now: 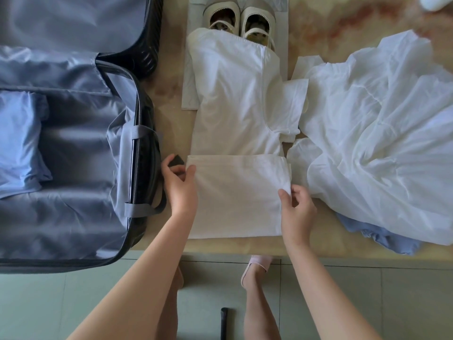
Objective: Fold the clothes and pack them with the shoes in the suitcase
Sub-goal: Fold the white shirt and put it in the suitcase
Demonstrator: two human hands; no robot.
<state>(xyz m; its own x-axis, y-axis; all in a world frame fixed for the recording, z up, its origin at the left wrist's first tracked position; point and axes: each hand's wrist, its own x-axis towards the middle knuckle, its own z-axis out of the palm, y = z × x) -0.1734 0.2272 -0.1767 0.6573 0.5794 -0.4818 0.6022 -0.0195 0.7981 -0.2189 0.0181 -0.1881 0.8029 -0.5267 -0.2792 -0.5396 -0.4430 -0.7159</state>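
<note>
Shirt (235,94), white, short-sleeved, part-folded, lying flat on the worktop (318,33) directly ahead of the person. Long axis runs from the near worktop edge away toward the shoes (241,20), whose heels the far end overlaps; one sleeve (295,94) sticks out on the right side toward the dress (380,143). Which end carries the collar cannot be told. Near end is doubled over into a folded panel (235,200) whose long side runs crosswise, left to right. Left hand (181,187) pinches the panel's left edge, thumb on top; right hand (297,209) pinches its right edge likewise. Both are closed on the cloth, one at either side, equally near. Suitcase (81,204), open, lies left of the shirt, just beside the left hand, with a blue folded garment (19,143) lying inside on the grey lining. Dress, white, unfolded and rumpled, touches the shirt's right side and covers a blue cloth (382,238). Shoes, cream pair, side by side on a pale sheet (192,94), toes pointing away. Judgement: folding of this shirt is about midway. The next move likely carries the panel forward along the long axis toward the shoes, both hands together, edges kept square. The bundle then goes left, where the left hand is nearer. Dress, blue cloth and shoes not yet packed.
</note>
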